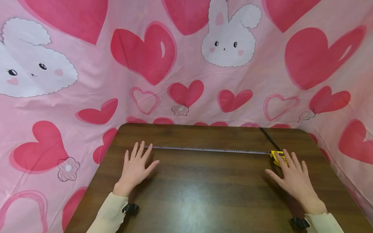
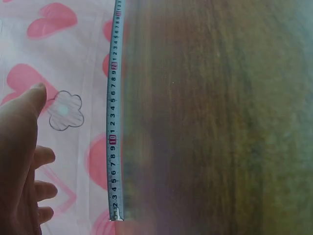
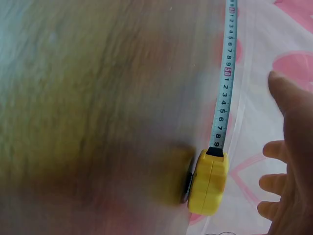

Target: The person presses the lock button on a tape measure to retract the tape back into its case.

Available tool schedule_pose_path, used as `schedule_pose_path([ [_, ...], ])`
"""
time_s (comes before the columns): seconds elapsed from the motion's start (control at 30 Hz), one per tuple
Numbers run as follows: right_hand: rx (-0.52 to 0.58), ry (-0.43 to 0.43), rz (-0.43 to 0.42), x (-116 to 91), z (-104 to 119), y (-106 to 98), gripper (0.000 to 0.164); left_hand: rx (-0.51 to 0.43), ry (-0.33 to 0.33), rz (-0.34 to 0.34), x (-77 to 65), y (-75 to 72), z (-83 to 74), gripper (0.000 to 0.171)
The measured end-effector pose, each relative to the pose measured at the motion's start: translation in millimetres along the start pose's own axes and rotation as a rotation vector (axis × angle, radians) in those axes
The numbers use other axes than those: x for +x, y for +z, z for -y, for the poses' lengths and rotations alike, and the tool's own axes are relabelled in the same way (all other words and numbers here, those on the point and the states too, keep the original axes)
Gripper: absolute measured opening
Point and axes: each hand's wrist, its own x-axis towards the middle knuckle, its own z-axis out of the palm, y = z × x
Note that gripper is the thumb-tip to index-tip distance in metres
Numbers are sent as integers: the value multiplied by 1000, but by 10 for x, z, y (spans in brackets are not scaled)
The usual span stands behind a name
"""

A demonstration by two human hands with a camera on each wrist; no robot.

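Note:
A yellow tape measure (image 1: 275, 158) sits at the right part of the table, its case also plain in the right wrist view (image 3: 208, 183). Its blade (image 1: 204, 149) is pulled out leftward in a straight line, and the numbers on it show in the left wrist view (image 2: 114, 122). My left hand (image 1: 135, 168) is spread with straight fingers near the blade's hooked end, which shows apart from the hand in the left wrist view. The right hand (image 1: 295, 181), fingers also spread, overlaps the case in the head view; in the right wrist view a gap separates them.
The dark wooden table (image 1: 198, 187) has rounded far corners. A black strap (image 1: 269, 138) runs from the case to the far edge. Pink cloth (image 1: 192, 69) with hearts and rabbits hangs behind and at both sides. Each wrist wears a black band.

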Motion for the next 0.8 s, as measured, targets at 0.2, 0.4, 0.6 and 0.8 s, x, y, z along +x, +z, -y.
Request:
schedule_pose_path([
  [0.2,-24,-79,-18,71,-107,-16,63,-95,20,-150,79,-29,5,60],
  [0.4,-4,-65,-38,147,-235,-112,46,-252,-54,-176,180,-118,41,32],
  [0.6,16,-19,-3,250,-379,-259,47,-294,-128,-110,293,-161,160,28],
  [0.8,45,16,199,344,-480,-293,70,-327,-215,-73,342,-108,297,45],
])
